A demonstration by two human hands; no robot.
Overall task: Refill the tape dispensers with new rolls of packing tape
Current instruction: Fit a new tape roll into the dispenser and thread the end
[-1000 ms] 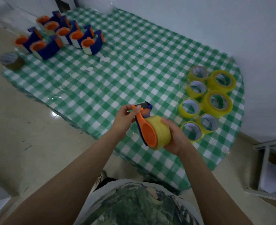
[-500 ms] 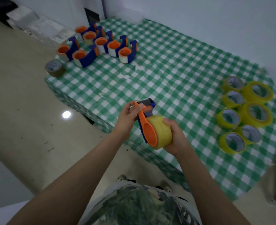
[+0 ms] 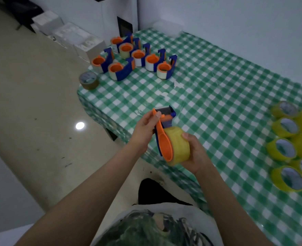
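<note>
1. Left hand (image 3: pixel 146 126) is found pinching the orange upper end of the held dispenser (image 3: pixel 164 141), just below its cutter head (image 3: pixel 164 111). Right hand (image 3: pixel 195 154) is curled round the yellow roll (image 3: pixel 180 144) seated in that dispenser.
2. The held dispenser is carried in the air between the two hands, over the near edge of the table (image 3: pixel 208 89). Its roll end is turned toward the person and its cutter end away.
3. Handling is judged as follows. The plastic frame is taken to be light and stiff. The roll is taken to be firm but smooth-faced, so liable to slip. Hold is best taken on the roll's outer face and the frame's sides, and the toothed cutter is to be avoided.
4. Spare yellow rolls (image 3: pixel 281 149) are laid flat in a cluster to the right, well apart from the hands.
5. Further dispensers (image 3: pixel 121 71) are grouped at the far left corner, with a brown roll (image 3: pixel 89 80) just beside them at the table's edge.
</note>
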